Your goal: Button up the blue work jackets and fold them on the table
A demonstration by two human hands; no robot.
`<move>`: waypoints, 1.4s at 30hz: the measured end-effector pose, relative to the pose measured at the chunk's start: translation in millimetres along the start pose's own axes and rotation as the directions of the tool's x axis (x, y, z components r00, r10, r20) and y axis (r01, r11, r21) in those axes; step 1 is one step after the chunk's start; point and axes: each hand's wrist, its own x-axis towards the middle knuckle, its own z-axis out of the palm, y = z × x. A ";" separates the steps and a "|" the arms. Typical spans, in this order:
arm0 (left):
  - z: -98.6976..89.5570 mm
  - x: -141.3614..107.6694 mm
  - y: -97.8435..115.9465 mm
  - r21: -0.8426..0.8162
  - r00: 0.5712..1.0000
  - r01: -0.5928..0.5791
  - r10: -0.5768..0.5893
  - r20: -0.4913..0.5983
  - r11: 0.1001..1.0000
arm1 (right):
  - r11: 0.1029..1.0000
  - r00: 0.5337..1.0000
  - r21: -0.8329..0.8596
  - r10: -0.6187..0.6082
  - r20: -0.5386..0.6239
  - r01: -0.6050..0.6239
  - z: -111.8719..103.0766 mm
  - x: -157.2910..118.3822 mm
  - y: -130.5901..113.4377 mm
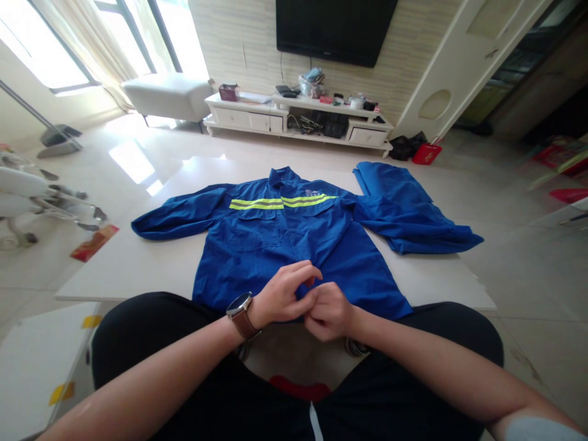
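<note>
A blue work jacket (248, 257) lies front side up on the white table, collar away from me and both sleeves spread out. A yellow-green and grey reflective stripe crosses its chest. Over its lower front, near the hem, my two hands touch. My left hand (287, 294), with a watch (239, 304) on the wrist, is curled, its thumb tip against the other hand. My right hand (328, 311) is closed in a pinch. Whatever lies between the fingers is hidden or too small to name. Folded blue cloth (390, 184) lies partly under the right-hand sleeve.
The white table (133, 269) ends just before my knees. Beyond it stand a low white cabinet (248, 119) with several small items and a grey bench (168, 98). A wheeled white frame (41, 196) stands at the left, and a red bag (427, 153) lies on the floor.
</note>
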 end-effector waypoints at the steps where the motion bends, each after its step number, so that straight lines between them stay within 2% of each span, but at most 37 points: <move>1: -4.4 2.7 -4.2 0.077 0.997 0.080 -0.080 -0.005 0.994 | 0.999 0.999 -0.015 0.034 0.018 -0.033 -2.5 1.6 3.7; 4: -18.1 8.1 -25.6 0.351 0.945 0.311 -0.326 -0.018 0.883 | 0.983 0.982 -0.090 0.169 0.087 -0.161 -9.6 4.5 19.9; 6: -24.9 7.5 -44.2 0.550 0.891 0.366 -0.453 0.025 0.751 | 0.945 0.945 -0.159 0.306 0.115 -0.287 -12.6 7.2 33.9; 7: -26.9 6.1 -53.3 0.626 0.861 0.365 -0.505 0.053 0.689 | 0.908 0.911 -0.209 0.393 0.128 -0.362 -13.3 9.7 41.4; 9: -27.3 2.7 -68.6 0.711 0.818 0.346 -0.568 0.091 0.612 | 0.805 0.813 -0.328 0.562 0.154 -0.495 -11.9 18.0 57.2; 12: -21.6 -0.1 -81.1 0.735 0.800 0.284 -0.575 0.173 0.616 | 0.665 0.667 -0.472 0.719 0.195 -0.579 -1.1 37.3 81.9; 15: -14.1 1.1 -82.4 0.734 0.791 0.222 -0.559 0.250 0.642 | 0.596 0.581 -0.552 0.781 0.229 -0.583 19.4 58.5 105.4; 18: -8.5 2.5 -77.4 0.736 0.794 0.201 -0.547 0.263 0.646 | 0.530 0.485 -0.611 0.836 0.258 -0.588 41.7 73.5 123.0; 22: -2.8 0.0 -67.0 0.710 0.794 0.167 -0.520 0.315 0.684 | 0.453 0.372 -0.648 0.888 0.269 -0.612 58.4 71.8 133.4; 24: -0.1 -2.7 -62.3 0.690 0.796 0.161 -0.507 0.332 0.705 | 0.419 0.354 -0.619 0.906 0.234 -0.664 59.6 59.8 135.7; 25: 1.0 -4.1 -60.4 0.681 0.797 0.162 -0.502 0.336 0.714 | 0.405 0.361 -0.572 0.912 0.195 -0.713 59.0 51.5 136.9; 27: 2.6 -6.8 -57.5 0.665 0.798 0.175 -0.500 0.337 0.726 | 0.396 0.394 -0.354 0.915 0.081 -0.847 56.8 32.2 139.8; 29: 2.9 -8.9 -56.3 0.654 0.794 0.200 -0.512 0.328 0.729 | 0.399 0.402 -0.080 0.915 -0.023 -0.913 55.3 12.4 142.3; 32: 0.9 -9.9 -58.7 0.644 0.791 0.258 -0.540 0.288 0.720 | 0.385 0.378 0.144 0.923 -0.075 -0.912 56.8 -11.5 142.5; 37: 0.0 -3.2 -77.6 0.603 0.809 0.391 -0.572 0.135 0.695 | 0.385 0.369 0.307 0.923 -0.112 -0.871 61.7 -28.7 136.0; 42: 10.7 4.1 -104.2 0.508 0.815 0.496 -0.580 0.008 0.704 | 0.397 0.382 0.380 0.917 -0.117 -0.836 58.4 -31.8 133.9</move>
